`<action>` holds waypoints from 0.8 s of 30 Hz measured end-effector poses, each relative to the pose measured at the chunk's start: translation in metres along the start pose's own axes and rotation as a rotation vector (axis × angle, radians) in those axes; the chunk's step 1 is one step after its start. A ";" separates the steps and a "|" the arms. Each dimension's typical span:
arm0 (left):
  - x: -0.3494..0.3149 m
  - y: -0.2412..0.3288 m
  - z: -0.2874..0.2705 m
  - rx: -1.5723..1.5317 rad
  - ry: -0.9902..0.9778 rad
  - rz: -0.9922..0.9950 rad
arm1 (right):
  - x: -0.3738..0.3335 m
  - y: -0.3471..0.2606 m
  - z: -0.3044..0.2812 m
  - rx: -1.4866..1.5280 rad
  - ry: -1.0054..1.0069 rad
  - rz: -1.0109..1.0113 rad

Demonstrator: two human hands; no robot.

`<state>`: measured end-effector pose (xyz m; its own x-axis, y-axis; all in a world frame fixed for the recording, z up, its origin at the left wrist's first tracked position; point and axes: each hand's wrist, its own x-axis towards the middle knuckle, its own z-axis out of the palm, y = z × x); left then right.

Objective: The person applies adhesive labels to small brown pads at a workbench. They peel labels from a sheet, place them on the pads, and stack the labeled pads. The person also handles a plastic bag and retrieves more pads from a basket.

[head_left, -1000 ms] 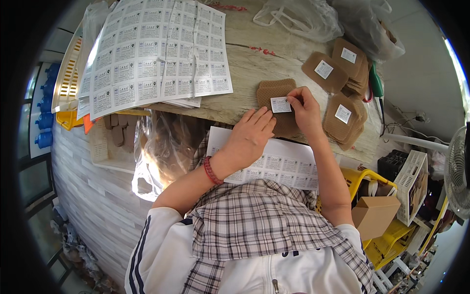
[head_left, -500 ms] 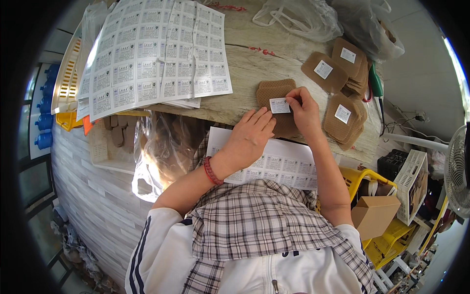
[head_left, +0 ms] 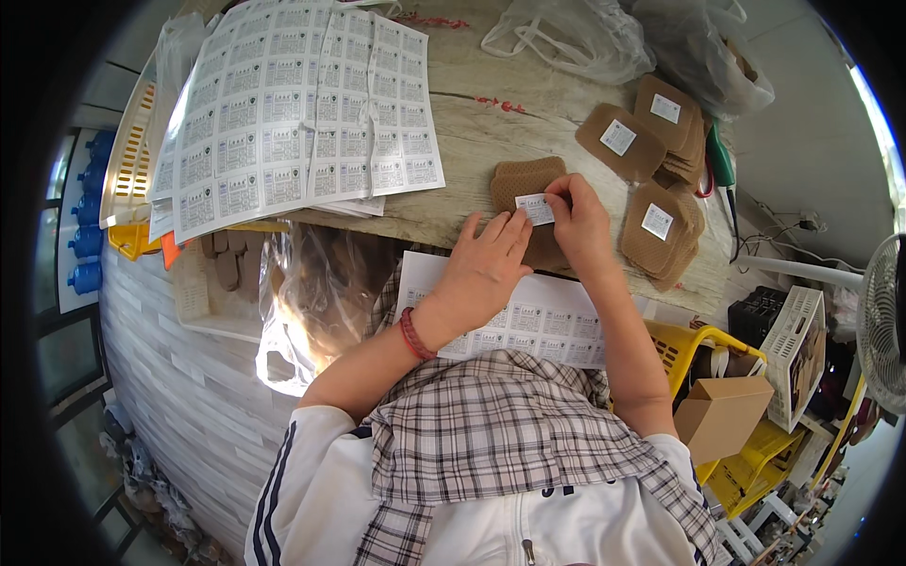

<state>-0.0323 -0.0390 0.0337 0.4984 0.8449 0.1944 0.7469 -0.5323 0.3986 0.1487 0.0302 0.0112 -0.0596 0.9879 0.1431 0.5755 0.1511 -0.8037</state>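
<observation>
One small, white, rectangular paper label [head_left: 535, 208], pinched by the right hand [head_left: 581, 223] over the brown, textured, rounded pad [head_left: 545, 249], could crease if the left hand [head_left: 479, 271], fingers extended beside it, slips.

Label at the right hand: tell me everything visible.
The label is a small white rectangle, paper-like, with fine dark print. It looks flat, slightly tilted in the picture, over the brown stack. The right hand's fingers are at its right end; the left hand's fingertips are at its lower left. Whether it is stuck down, I can't tell.
</observation>
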 end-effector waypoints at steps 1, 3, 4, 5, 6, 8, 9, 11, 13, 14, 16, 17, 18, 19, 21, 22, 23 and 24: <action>-0.001 0.000 0.001 0.038 -0.018 -0.001 | -0.002 -0.002 0.001 -0.036 0.024 -0.032; -0.001 0.000 0.003 0.063 -0.021 0.003 | -0.006 -0.009 0.003 -0.107 0.071 -0.100; -0.001 0.001 0.003 0.076 -0.023 0.006 | -0.007 -0.010 0.006 -0.130 0.114 -0.115; -0.001 0.001 0.003 0.080 -0.029 0.005 | -0.008 -0.009 0.008 -0.155 0.158 -0.131; -0.001 0.002 0.002 0.084 -0.034 0.005 | -0.009 -0.008 0.010 -0.179 0.203 -0.146; -0.001 0.003 0.002 0.085 -0.036 0.006 | -0.007 0.000 0.009 -0.230 0.206 -0.188; -0.002 0.002 0.004 0.082 -0.032 0.007 | -0.007 0.003 0.008 -0.256 0.209 -0.209; -0.003 0.002 0.005 0.075 -0.023 0.009 | -0.007 0.002 0.007 -0.280 0.227 -0.218; -0.004 0.001 0.005 0.067 -0.012 0.012 | -0.007 0.001 0.007 -0.316 0.268 -0.266; -0.004 0.001 0.005 0.057 -0.010 0.012 | -0.007 0.001 0.007 -0.339 0.299 -0.309; -0.003 0.001 0.002 0.036 -0.007 0.012 | -0.006 0.002 0.007 -0.346 0.346 -0.379; -0.004 0.001 0.002 0.030 -0.001 0.008 | -0.005 0.003 0.006 -0.328 0.359 -0.405; -0.004 0.001 0.003 0.024 0.006 0.004 | -0.004 0.004 0.006 -0.309 0.372 -0.432; -0.004 0.001 0.004 0.017 0.012 -0.001 | -0.004 0.007 0.006 -0.285 0.370 -0.435; -0.005 -0.001 0.006 -0.007 0.041 -0.005 | -0.005 0.013 0.006 -0.238 0.363 -0.437; -0.005 -0.001 0.007 -0.019 0.056 -0.008 | -0.006 0.014 0.006 -0.242 0.339 -0.385; -0.005 -0.001 0.006 -0.039 0.056 -0.001 | -0.008 0.014 0.004 -0.247 0.318 -0.330; -0.005 0.000 0.005 -0.059 0.056 0.006 | -0.010 0.014 0.002 -0.252 0.297 -0.275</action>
<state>-0.0330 -0.0437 0.0277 0.4761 0.8441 0.2464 0.7155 -0.5348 0.4494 0.1555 0.0225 -0.0025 -0.0231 0.8541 0.5196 0.7530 0.3568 -0.5529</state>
